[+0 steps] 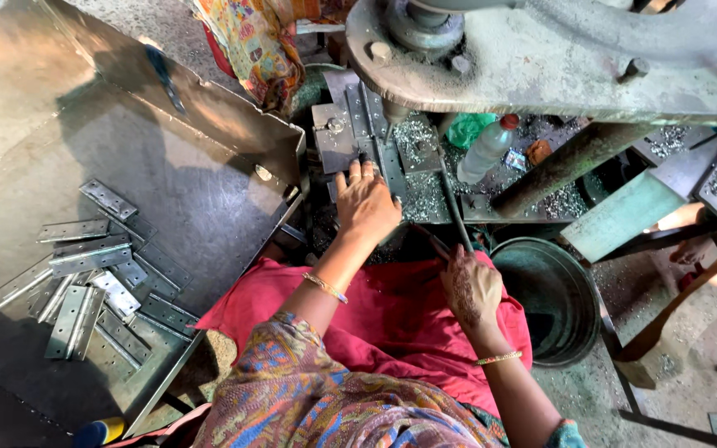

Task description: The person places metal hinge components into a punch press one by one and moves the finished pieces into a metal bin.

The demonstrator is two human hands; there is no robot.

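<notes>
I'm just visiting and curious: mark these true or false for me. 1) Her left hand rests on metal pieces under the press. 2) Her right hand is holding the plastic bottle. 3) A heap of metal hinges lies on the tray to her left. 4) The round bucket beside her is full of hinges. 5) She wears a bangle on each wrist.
1) True: the left hand lies flat on the metal plates below the press.
2) False: the right hand grips a thin metal rod; the plastic bottle stands apart, untouched.
3) True: the hinges lie on the metal tray.
4) False: the bucket looks dark and empty inside.
5) True: there is one on each wrist.
</notes>
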